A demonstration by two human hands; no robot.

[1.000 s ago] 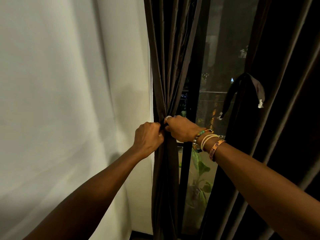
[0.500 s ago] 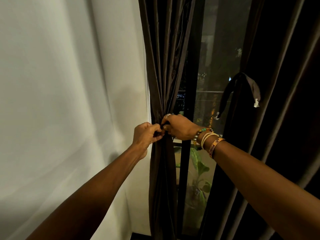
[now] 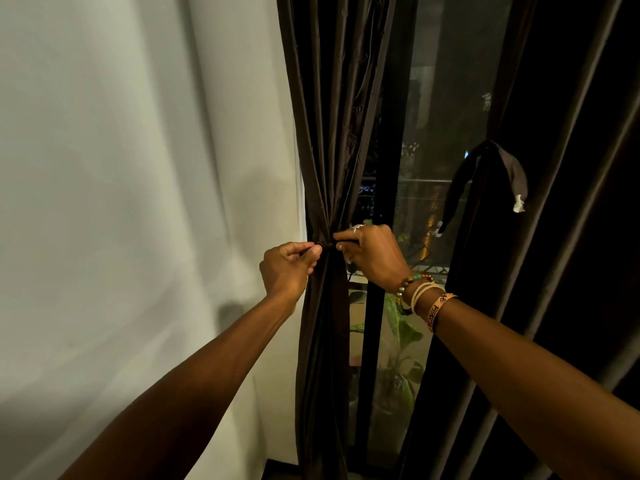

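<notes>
Two hands meet at the centre of the frame, where a dark brown curtain (image 3: pixel 329 133) is gathered into a narrow bundle — the left hand (image 3: pixel 285 268) pinches one end of its dark tie-back (image 3: pixel 327 242) between thumb and fingers, the right hand (image 3: pixel 374 254) curls round the other end. White wall (image 3: pixel 121 168) fills the left; window glass (image 3: pixel 436 116) shows just right.

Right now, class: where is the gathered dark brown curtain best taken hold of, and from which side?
Grip the dark brown curtain at its pinched waist, where pleats narrow into one bundle between left hand and right hand. Come from the room side: white wall flanks it, window glass lies behind.
</notes>
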